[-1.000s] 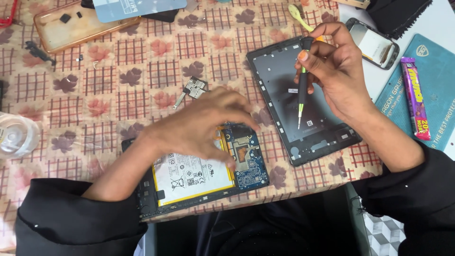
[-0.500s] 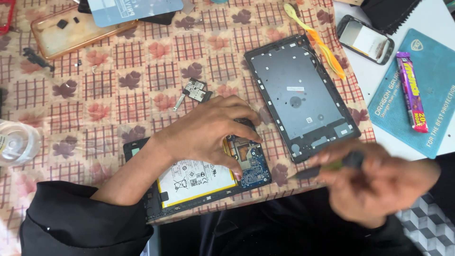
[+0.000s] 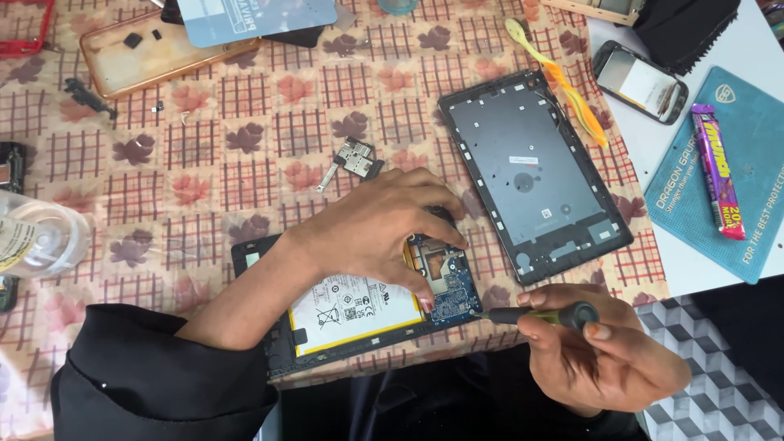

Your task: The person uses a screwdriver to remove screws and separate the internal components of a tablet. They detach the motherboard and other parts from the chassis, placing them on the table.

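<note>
An opened black tablet with a white battery and blue circuit board (image 3: 367, 314) lies at the near edge of the tabletop, which is covered by a checked, leaf-patterned cloth (image 3: 245, 163). Just beyond it to the right lies a detached dark grey tablet back cover (image 3: 531, 171), inside face up, with a yellow plastic pry tool (image 3: 563, 86) along its far right edge. A small loose metal part (image 3: 351, 159) sits just beyond the tablet. At the far left lie a clear amber phone case (image 3: 147, 53) and, partly over it, a pale blue printed card (image 3: 253, 18). A clear plastic bottle (image 3: 37, 237) lies at the left edge. Off the cloth to the right, a small dark phone (image 3: 641, 82) rests on the white surface, beside a teal rectangular mat with pale lettering (image 3: 735, 180) carrying a purple sweet wrapper (image 3: 717, 170).

The left hand (image 3: 376, 229) lies palm down on the tablet, fingers spread and curved, fingertips pressing the circuit board. The right hand (image 3: 596, 351) has its fingers closed around a dark-handled screwdriver (image 3: 531, 314), whose tip touches the board's lower right corner.
</note>
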